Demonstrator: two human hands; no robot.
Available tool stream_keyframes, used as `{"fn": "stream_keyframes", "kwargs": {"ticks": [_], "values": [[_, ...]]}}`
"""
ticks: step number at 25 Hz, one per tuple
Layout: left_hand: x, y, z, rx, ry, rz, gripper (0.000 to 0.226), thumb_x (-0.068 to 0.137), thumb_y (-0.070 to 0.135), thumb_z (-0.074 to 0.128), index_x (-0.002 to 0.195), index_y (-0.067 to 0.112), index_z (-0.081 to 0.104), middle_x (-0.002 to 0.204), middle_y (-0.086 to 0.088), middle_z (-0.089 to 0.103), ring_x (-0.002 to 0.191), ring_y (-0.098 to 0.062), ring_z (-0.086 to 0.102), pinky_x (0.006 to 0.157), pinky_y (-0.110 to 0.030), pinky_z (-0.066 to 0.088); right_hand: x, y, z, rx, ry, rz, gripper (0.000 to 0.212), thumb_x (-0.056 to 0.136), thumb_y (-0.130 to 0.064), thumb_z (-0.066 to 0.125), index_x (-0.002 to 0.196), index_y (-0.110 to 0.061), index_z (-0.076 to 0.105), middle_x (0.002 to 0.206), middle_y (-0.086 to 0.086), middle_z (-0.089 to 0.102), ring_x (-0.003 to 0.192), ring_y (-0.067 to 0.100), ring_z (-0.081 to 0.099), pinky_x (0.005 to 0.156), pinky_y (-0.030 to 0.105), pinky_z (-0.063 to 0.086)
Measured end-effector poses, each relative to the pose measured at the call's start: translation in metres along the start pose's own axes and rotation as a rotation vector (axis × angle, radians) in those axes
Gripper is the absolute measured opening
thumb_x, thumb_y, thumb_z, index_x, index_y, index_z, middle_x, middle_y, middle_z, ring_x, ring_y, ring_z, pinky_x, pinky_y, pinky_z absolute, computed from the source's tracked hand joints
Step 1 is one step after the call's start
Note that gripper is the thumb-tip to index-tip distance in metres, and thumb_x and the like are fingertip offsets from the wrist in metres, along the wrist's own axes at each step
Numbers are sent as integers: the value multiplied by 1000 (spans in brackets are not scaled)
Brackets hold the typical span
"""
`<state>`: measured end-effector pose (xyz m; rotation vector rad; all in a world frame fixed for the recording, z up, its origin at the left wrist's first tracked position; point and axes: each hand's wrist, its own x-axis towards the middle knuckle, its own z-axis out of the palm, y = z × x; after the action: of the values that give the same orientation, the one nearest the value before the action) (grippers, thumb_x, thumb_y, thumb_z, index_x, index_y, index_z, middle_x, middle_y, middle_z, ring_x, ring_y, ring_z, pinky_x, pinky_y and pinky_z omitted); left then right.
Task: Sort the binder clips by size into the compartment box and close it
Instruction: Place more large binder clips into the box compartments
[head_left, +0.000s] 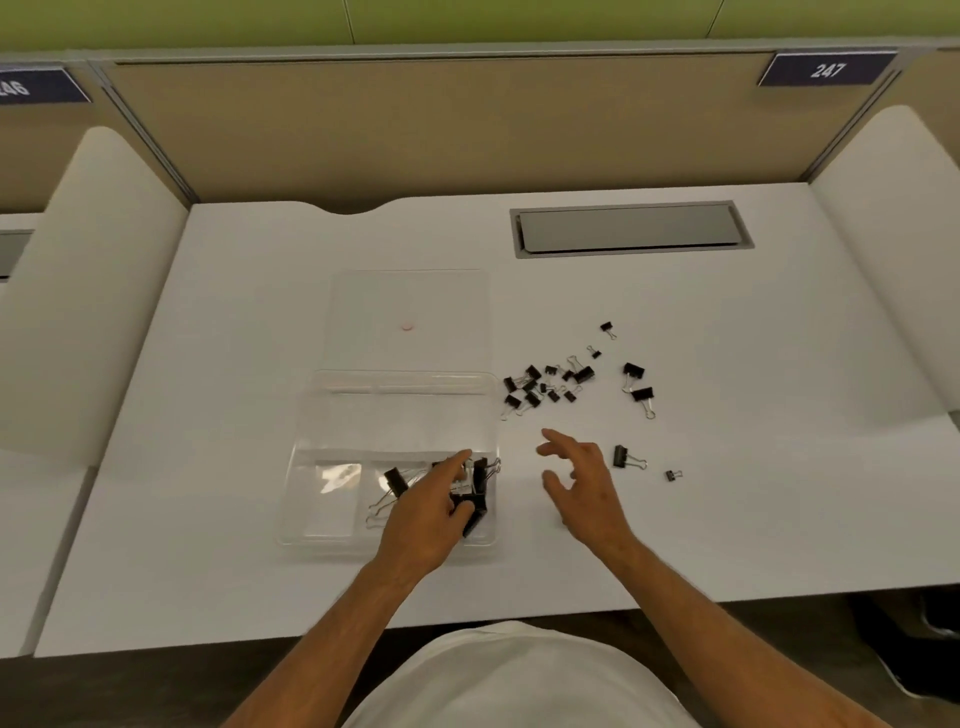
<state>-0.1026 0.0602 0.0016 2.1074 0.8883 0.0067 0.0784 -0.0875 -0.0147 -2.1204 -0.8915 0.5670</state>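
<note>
A clear plastic compartment box (311, 452) lies open on the white desk, its lid (408, 306) folded back flat. Several large black binder clips (396, 480) lie in its near compartments. My left hand (431, 514) reaches over the near right compartment, index finger extended, with a large clip (475, 506) under its curled fingers. My right hand (584, 480) hovers just right of the box, fingers spread and holding nothing. A pile of small and medium clips (545, 387) lies beyond it. Two large clips (638, 384) sit further right, and another large clip (623, 458) lies beside my right hand.
A tiny clip (674, 475) lies at the right, and two more (607, 328) sit behind the pile. A grey cable hatch (631, 228) is set into the desk's back right. Beige partitions surround the desk.
</note>
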Motion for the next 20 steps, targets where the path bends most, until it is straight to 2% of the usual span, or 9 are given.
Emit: {"fn": "stream_keyframes", "kwargs": {"ticks": [3, 6, 8, 10, 14, 16, 20], "values": [[2, 28, 26, 33, -16, 72, 60, 93, 27, 62, 144, 42, 36, 122, 20, 53, 89, 2, 52, 84, -20, 49, 5, 30, -43, -13, 41, 41, 55, 92, -5, 59, 138, -33, 47, 115, -14, 61, 110, 0, 45, 84, 10, 38], [6, 51, 58, 104, -23, 144, 56, 94, 26, 61, 144, 36, 39, 127, 15, 54, 106, -3, 49, 93, -26, 47, 6, 60, -70, -75, -49, 79, 54, 92, -9, 60, 137, -36, 47, 114, -10, 61, 107, -6, 45, 82, 8, 38], [13, 68, 77, 212, -64, 186, 54, 95, 24, 57, 145, 30, 39, 134, 9, 52, 118, -11, 46, 94, -30, 47, 5, 76, -79, -96, -104, 67, 54, 91, -11, 62, 136, -36, 47, 114, -9, 61, 108, -11, 44, 82, 6, 36], [23, 80, 97, 326, -122, 208, 56, 95, 20, 56, 147, 26, 37, 140, 5, 49, 123, -16, 43, 93, -31, 46, 5, 89, -87, -96, -150, 34, 54, 91, -11, 63, 136, -35, 47, 113, -12, 61, 107, -7, 44, 82, 5, 35], [37, 83, 130, 486, -222, 164, 65, 89, 7, 56, 148, 21, 33, 139, -1, 47, 122, -22, 43, 93, -34, 43, 2, 102, -101, -104, -179, 21, 53, 90, -12, 63, 137, -33, 47, 113, -15, 61, 108, 3, 45, 84, 9, 34], [37, 82, 142, 543, -230, 149, 65, 87, 1, 56, 146, 19, 36, 136, -4, 47, 118, -23, 45, 88, -34, 44, -3, 107, -109, -84, -187, 37, 55, 91, -13, 64, 138, -34, 46, 113, -15, 60, 108, 3, 45, 87, 13, 37], [41, 77, 149, 545, -208, 137, 42, 90, 7, 59, 130, 20, 51, 123, -2, 51, 105, -20, 51, 75, -28, 40, -8, 114, -118, -63, -194, 60, 56, 91, -14, 64, 138, -36, 44, 113, -16, 60, 110, 2, 46, 92, 24, 45]]}}
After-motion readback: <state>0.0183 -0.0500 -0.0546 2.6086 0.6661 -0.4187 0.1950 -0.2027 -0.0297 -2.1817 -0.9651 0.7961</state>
